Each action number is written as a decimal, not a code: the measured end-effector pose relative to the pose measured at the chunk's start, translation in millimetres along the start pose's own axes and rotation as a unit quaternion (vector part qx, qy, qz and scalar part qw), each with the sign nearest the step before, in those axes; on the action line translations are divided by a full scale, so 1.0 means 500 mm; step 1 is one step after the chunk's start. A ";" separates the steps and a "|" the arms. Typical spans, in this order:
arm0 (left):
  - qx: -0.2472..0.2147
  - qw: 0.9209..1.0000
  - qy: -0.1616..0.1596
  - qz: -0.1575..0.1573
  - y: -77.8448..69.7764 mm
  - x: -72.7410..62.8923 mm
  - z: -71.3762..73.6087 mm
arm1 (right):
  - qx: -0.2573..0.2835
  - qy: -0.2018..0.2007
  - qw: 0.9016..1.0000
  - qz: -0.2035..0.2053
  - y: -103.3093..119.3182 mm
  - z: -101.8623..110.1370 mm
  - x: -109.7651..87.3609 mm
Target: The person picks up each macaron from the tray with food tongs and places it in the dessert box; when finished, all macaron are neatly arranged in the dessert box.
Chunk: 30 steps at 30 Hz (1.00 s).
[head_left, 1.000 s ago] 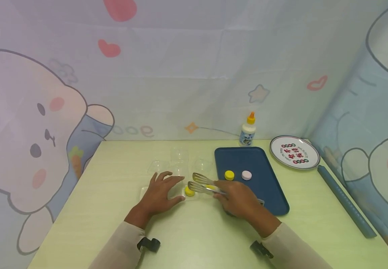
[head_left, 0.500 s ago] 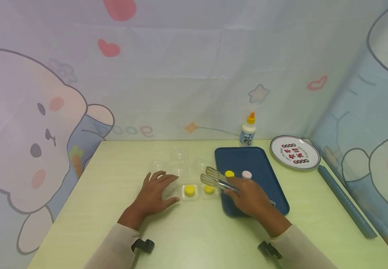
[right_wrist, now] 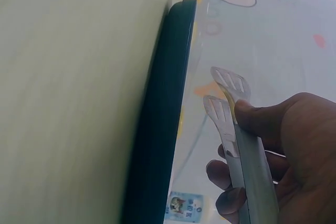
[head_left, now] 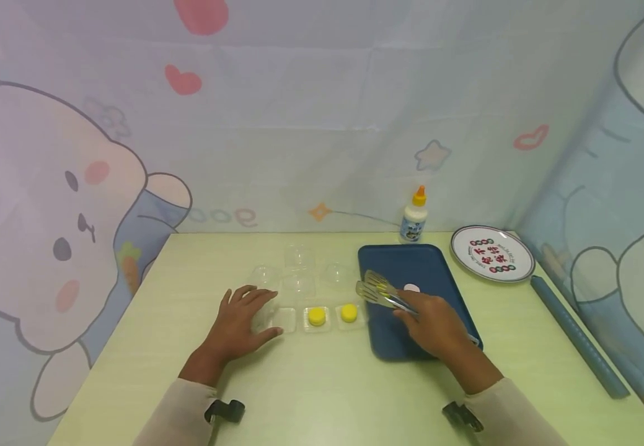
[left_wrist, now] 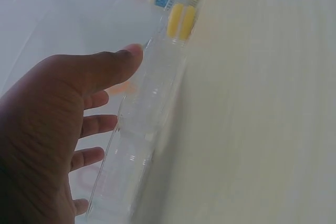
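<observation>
My right hand (head_left: 433, 325) grips metal tongs (head_left: 380, 291) with slotted ends, held over the blue tray (head_left: 383, 341). In the right wrist view the ends of the tongs (right_wrist: 226, 85) stand apart with nothing between them. Behind them a yellow macaron on the tray is mostly hidden; a pale pink one (head_left: 411, 287) sits beside it. Two yellow macarons, left (head_left: 317, 316) and right (head_left: 349, 313), lie in small clear boxes. My left hand (head_left: 240, 325) is spread beside another clear box (head_left: 284, 319) with nothing in it. Whether its fingers touch the plastic I cannot tell.
Several clear domed lids (head_left: 299, 283) lie behind the boxes. A glue-like bottle (head_left: 413, 217) with an orange tip stands behind the tray. At the right are a printed white plate (head_left: 491, 253) and a long dark roll (head_left: 578, 337). Printed cloth hangs behind the table.
My right hand has carried the tongs rightward, from over the boxes to above the tray. My left hand has drawn back to the left, uncovering the vacant box.
</observation>
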State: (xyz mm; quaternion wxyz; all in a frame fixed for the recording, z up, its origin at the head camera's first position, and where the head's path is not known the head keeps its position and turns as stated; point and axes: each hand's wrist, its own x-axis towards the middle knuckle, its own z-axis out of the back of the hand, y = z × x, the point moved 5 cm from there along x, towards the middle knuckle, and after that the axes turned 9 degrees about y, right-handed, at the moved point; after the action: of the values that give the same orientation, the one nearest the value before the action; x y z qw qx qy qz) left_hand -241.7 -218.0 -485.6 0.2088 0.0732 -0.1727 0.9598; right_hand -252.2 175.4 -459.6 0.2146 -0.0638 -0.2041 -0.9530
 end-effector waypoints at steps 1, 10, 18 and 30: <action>-0.001 1.000 -0.001 0.000 0.002 -0.002 0.000 | -0.001 -0.003 1.000 0.000 -0.002 0.001 -0.001; -0.006 1.000 -0.021 -0.012 0.018 -0.004 -0.006 | -0.004 -0.046 0.999 -0.025 -0.036 0.008 -0.006; -0.010 1.000 -0.015 -0.007 0.023 -0.007 -0.006 | 0.000 -0.031 0.999 -0.039 -0.052 0.005 -0.011; -0.019 1.000 -0.002 -0.003 0.024 -0.009 -0.009 | -0.008 -0.001 0.998 -0.058 -0.062 -0.009 -0.017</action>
State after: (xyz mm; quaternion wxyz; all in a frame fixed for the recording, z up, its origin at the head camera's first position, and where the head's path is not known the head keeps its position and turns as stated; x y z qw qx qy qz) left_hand -242.9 -228.3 -494.1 0.2125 0.0713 -0.1911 0.9556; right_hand -258.2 202.5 -476.8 0.1582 -0.0547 -0.2000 -0.9654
